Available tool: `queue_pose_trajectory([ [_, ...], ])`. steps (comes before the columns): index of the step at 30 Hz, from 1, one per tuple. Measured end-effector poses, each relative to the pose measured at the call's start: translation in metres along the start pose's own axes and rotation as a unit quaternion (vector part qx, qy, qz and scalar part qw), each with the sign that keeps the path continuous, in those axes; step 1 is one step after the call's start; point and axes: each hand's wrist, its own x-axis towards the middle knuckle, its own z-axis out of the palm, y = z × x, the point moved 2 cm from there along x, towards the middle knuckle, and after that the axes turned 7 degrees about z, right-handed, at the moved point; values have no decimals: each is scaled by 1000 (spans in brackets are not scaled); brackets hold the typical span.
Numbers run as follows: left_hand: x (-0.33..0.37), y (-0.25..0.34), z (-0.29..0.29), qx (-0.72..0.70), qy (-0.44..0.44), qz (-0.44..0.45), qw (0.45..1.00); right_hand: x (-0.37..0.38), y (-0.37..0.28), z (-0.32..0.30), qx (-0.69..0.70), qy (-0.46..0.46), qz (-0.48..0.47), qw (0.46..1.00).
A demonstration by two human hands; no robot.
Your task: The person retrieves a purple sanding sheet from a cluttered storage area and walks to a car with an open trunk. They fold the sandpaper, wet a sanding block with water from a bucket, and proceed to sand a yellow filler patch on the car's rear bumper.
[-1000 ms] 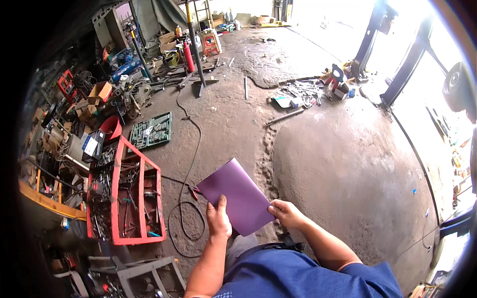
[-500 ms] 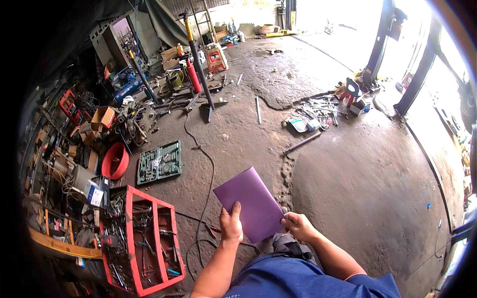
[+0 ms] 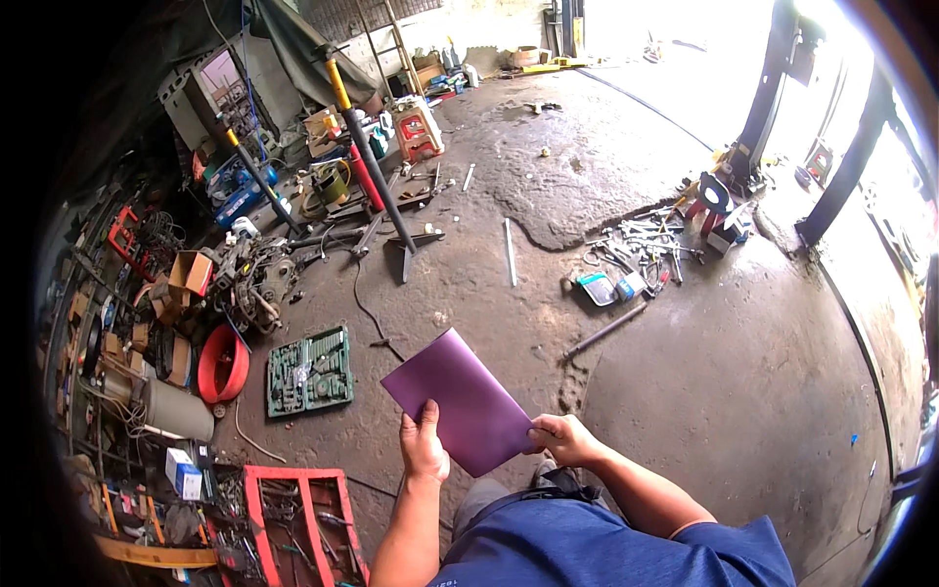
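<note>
I hold a flat purple sheet (image 3: 465, 406) in front of my waist, above the floor (image 3: 704, 391), tilted so that one corner points away from me; whether it is a single sheet or a folder I cannot tell. My left hand (image 3: 424, 450) grips its lower left edge, thumb laid on the upper face and the fingers mostly hidden underneath. My right hand (image 3: 567, 438) pinches the right-hand corner between the thumb and curled fingers. Just below are my blue shirt (image 3: 616, 538) and part of my grey trousers (image 3: 476, 499). Beyond the sheet's far left edge, a dark cable (image 3: 368, 311) runs away across the floor. To my left an open green tool case (image 3: 311, 374) lies flat, with a red basin (image 3: 244, 364) near it, and closer to me is a red divided tray (image 3: 293, 474) full of hand tools. Ahead and to the right I see a long metal bar (image 3: 606, 331), and past it a loose spread of wrenches (image 3: 641, 245) beside a small blue-lined tray (image 3: 597, 288). A pale strip (image 3: 510, 252) lies farther ahead. Beyond that, to the left, a yellow-topped black pole (image 3: 377, 176) stands on a flat foot, a red cylinder (image 3: 364, 176) close to it, and a red-and-white stool (image 3: 419, 132) is behind them. Dark posts (image 3: 849, 161) rise at the bright right side.
</note>
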Motion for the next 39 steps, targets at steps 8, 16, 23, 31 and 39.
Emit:
queue_pose_trajectory([
  [8, 155, -40, 45, -10, -29, -47, 998, 122, -30, -85, 121, -69, 1, 990],
  [16, 346, -89, 96, -27, -144, -53, 988, 328, -131, -180, 67, 64, -36, 995],
  [23, 483, -78, 147, 26, -147, -19, 989, 439, -169, -230, 108, 183, -34, 977],
  [31, 635, -128, 204, 51, -195, -28, 979, 588, -176, -336, 176, 137, -106, 969],
  [39, 790, -159, 292, 93, -176, 15, 980, 740, -200, -457, 123, 162, -117, 972],
])
